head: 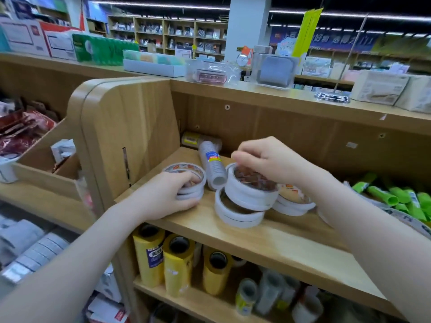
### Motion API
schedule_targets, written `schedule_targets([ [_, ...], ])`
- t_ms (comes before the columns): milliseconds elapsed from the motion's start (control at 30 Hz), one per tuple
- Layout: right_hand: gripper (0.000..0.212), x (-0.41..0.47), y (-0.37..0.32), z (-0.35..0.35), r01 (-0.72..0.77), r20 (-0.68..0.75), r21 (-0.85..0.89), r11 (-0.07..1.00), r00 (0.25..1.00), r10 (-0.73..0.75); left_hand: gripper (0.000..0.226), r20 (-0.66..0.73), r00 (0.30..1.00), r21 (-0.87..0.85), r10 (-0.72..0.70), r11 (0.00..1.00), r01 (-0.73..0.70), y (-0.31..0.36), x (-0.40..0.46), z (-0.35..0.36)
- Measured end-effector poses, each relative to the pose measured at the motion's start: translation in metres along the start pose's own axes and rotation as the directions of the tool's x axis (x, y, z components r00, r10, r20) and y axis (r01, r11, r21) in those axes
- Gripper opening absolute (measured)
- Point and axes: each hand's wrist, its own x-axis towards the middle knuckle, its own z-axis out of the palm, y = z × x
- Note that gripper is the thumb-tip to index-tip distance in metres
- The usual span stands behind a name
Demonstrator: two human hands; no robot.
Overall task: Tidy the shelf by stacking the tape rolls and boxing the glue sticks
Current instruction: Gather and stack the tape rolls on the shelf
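Wooden shelf [268,236], mid tier, holds the tape. Green glue sticks [391,197] lie heaped at far right, well apart from both hands; no box for them is visible.

Left hand [168,194] wraps a low stack of tape rolls [186,180] at the left end, fingers curled round its rim. Right hand [272,162] pinches from above the raised rolls [251,190], which are tilted and overlap a flat roll [238,213] beneath, off-centre. Another short stack [291,201] sits just right of it.

Judgement: the raised rolls go either onto the roll below or leftward onto the left hand's stack; ring axes need to be vertical and aligned. The right hand is nearer.

A wrapped sleeve of rolls [212,166] lies on its side between the hands, long axis running front to back. Right forearm hides the shelf behind it; one roll at far right is cut off.
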Motion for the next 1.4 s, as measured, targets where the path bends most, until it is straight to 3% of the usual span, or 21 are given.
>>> schedule_targets([
  [67, 0.014, 0.026, 0.006, 0.0, 0.059, 0.025, -0.074, 0.996, 0.998, -0.057, 0.039, 0.004, 0.999, -0.018, 0.034, 0.999, -0.034, 0.002, -0.005, -0.001],
  [167, 0.054, 0.063, 0.012, 0.008, 0.154, 0.371, -0.265, 0.952, 0.928, -0.046, 0.034, -0.058, 0.993, -0.074, 0.108, 0.991, -0.112, 0.001, -0.01, -0.006],
  [233, 0.064, 0.084, 0.015, 0.015, 0.285, 0.515, -0.395, 0.874, 0.856, -0.046, 0.027, -0.151, 0.98, -0.059, 0.132, 0.988, -0.142, -0.003, -0.01, -0.01],
  [333, 0.064, 0.106, 0.019, 0.021, 0.436, 0.585, -0.543, 0.718, 0.81, -0.049, 0.027, -0.186, 0.98, -0.038, 0.072, 0.996, -0.08, -0.014, -0.009, -0.016],
  [433, 0.065, 0.118, 0.024, 0.024, 0.493, 0.583, -0.602, 0.628, 0.809, -0.077, 0.039, -0.062, 0.991, 0.003, 0.121, 0.993, -0.121, -0.021, -0.013, -0.019],
  [600, 0.06, 0.132, 0.03, 0.037, 0.413, 0.399, -0.583, 0.699, 0.896, -0.196, 0.04, -0.078, 0.981, 0.03, 0.18, 0.984, -0.178, -0.031, -0.022, -0.024],
  [733, 0.055, 0.155, 0.01, 0.053, 0.275, 0.257, -0.548, 0.79, 0.954, -0.155, 0.052, -0.063, 0.979, 0.096, 0.196, 0.977, -0.19, -0.033, -0.021, -0.024],
  [900, 0.035, 0.157, -0.003, 0.066, 0.265, 0.288, -0.463, 0.846, 0.947, -0.139, 0.05, -0.069, 0.967, 0.077, 0.247, 0.967, -0.242, -0.028, -0.02, -0.026],
  [1000, 0.033, 0.136, 0.004, 0.043, 0.197, 0.25, -0.399, 0.896, 0.963, -0.1, 0.045, -0.051, 0.954, 0.111, 0.295, 0.951, -0.288, -0.024, -0.019, -0.023],
  [1100, 0.014, 0.1, 0.011, 0.008, 0.109, 0.264, -0.258, 0.96, 0.964, -0.039, 0.039, -0.072, 0.945, 0.104, 0.318, 0.945, -0.31, -0.019, -0.015, -0.019],
  [1133, 0.015, 0.085, 0.012, -0.002, 0.059, 0.282, -0.202, 0.978, 0.959, 0.0, 0.038, -0.085, 0.942, 0.088, 0.325, 0.944, -0.318, -0.016, -0.012, -0.016],
  [1300, 0.054, 0.011, -0.001, -0.024, -0.097, 0.312, -0.134, 0.986, 0.94, 0.135, 0.027, -0.062, 0.94, 0.065, 0.336, 0.941, -0.332, 0.006, 0.006, -0.003],
  [1400, 0.049, -0.025, -0.003, -0.022, -0.144, 0.297, -0.153, 0.978, 0.937, 0.184, 0.023, -0.117, 0.96, 0.037, 0.256, 0.967, -0.253, 0.008, 0.012, 0.006],
])
